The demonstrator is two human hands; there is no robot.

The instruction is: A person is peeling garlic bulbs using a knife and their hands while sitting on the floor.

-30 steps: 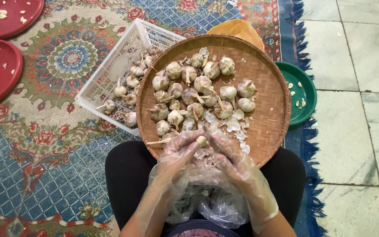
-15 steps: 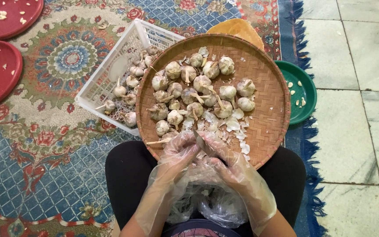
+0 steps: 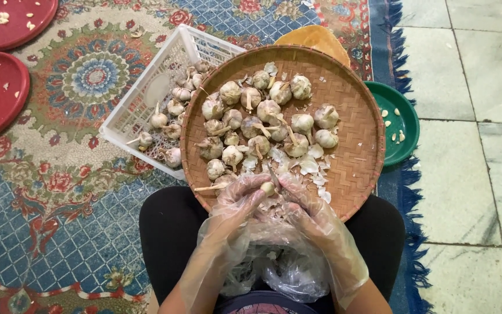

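- Garlic clove (image 3: 268, 188) is being pinched between fingertips of gloved left hand (image 3: 236, 200) and right hand (image 3: 303, 203), at near rim of woven tray (image 3: 358, 157).
- Whole bulbs (image 3: 262, 125) are being kept mid-tray (papery skins beside).

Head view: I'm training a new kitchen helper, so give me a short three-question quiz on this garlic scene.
1. True or false: both hands wear clear plastic gloves.
2. What do the fingertips hold over the woven tray? A) a garlic clove B) a knife C) a spoon
3. What colour is the dish right of the tray?

Key: 1 true; 2 A; 3 green.
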